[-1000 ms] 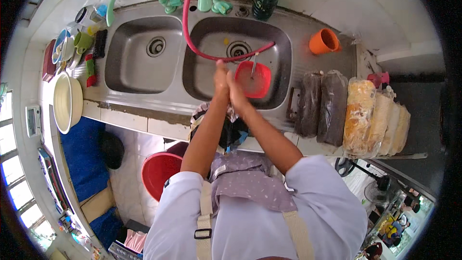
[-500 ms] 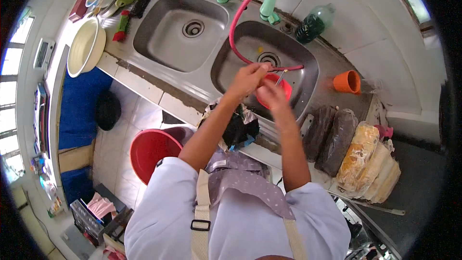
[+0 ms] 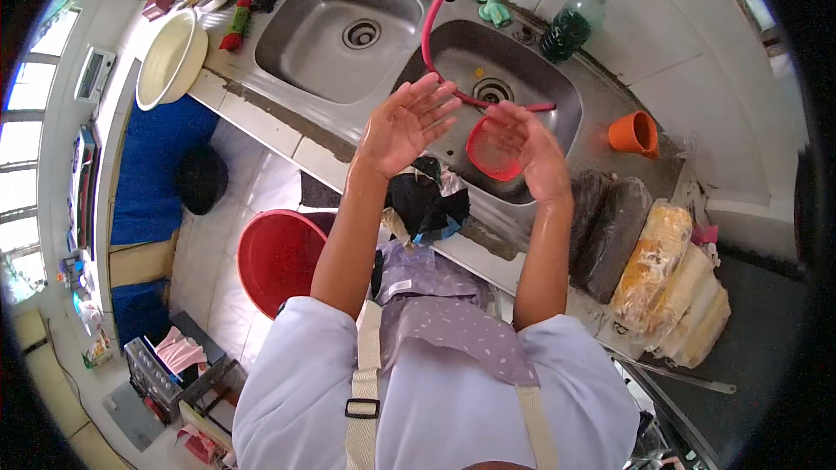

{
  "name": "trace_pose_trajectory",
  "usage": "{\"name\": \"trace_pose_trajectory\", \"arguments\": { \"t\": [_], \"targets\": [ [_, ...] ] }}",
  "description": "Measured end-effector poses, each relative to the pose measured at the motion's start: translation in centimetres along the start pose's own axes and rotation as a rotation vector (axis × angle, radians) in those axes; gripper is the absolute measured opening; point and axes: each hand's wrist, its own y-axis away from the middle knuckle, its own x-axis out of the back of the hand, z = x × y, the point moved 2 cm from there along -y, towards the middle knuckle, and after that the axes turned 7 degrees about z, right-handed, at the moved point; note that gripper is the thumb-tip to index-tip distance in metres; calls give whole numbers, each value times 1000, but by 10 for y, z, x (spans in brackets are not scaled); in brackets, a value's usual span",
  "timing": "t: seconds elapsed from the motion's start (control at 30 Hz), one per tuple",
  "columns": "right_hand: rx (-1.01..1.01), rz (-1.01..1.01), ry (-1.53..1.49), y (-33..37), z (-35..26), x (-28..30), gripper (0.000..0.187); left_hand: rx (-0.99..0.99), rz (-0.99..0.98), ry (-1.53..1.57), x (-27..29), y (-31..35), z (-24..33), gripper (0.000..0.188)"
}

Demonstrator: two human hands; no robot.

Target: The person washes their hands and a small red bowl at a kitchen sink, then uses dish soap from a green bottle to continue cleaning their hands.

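Both palms face up with the fingers spread, and neither hand holds anything. My left hand (image 3: 407, 126) is above the near rim of the right sink basin (image 3: 566, 91). Over that same basin, beside a red plastic bowl (image 3: 495, 153), is my right hand (image 3: 533, 150), its fingers slightly blurred and covering part of the bowl. A pink-red hose (image 3: 428, 30) drops into the basin, its end lying near the drain (image 3: 493, 91). Just below my left hand, a dark crumpled cloth (image 3: 425, 204) lies on the counter's front edge.
To the left is another sink basin (image 3: 305, 43), with a cream tub (image 3: 172, 61) beyond it. On the right stand a green-liquid bottle (image 3: 573, 26), an orange cup (image 3: 633, 133) and several wrapped bundles (image 3: 653, 261). A red bucket (image 3: 277, 263) sits on the floor.
My hands were close together over the red bowl. They have moved apart and turned palms up, the left one going left and the right one right. The whole view has shifted slightly.
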Motion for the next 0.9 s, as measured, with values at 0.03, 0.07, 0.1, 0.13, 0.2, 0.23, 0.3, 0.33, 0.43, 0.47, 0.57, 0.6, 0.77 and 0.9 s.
{"name": "trace_pose_trajectory", "arguments": {
  "t": [0.03, 0.07, 0.1, 0.13, 0.2, 0.23, 0.3, 0.33, 0.43, 0.47, 0.57, 0.6, 0.77, 0.9],
  "targets": [
    [130, -142, -173, 5, -15, -11, 55, -10, -8, -4, 7, -5, 0, 43],
    [241, -293, -352, 10, -20, -22, 53, 82, 163, -173, 39, -16, -3, 41],
    [245, -302, -343, -2, -8, -10, 53, 185, 319, -339, 69, -31, -10, 39],
    [83, -35, 102, -29, 24, 20, 50, 73, 625, -706, 97, -40, -18, 36],
    [-69, 212, 549, -37, 49, 45, 48, 66, 506, -420, 88, -19, -29, 33],
    [143, 202, 616, -23, 49, 40, 48, 46, 362, -164, 71, -9, -23, 31],
    [314, 152, 681, 2, 43, 28, 49, 37, 484, -215, 24, 22, -22, 28],
    [169, 38, 490, 26, 24, 0, 48, -27, 389, -231, 25, 42, -18, 26],
    [211, -199, 357, 61, -12, -41, 47, -249, 278, -290, 10, 99, 0, 28],
    [381, -338, 386, 68, -9, -46, 45, -367, 188, -241, 21, 119, 9, 29],
    [14, -494, -72, 55, -4, -35, 43, -480, -391, 98, 6, 164, 25, 23],
    [19, -202, 400, 34, 18, -15, 44, -397, -369, 11, 44, 159, 27, 22],
    [49, -153, 726, 47, 55, -10, 48, -274, 693, -191, 127, 187, -21, 22],
    [-33, -499, 741, 92, 56, -51, 45, -311, 436, -348, 117, 234, -30, 36]
  ]
}}
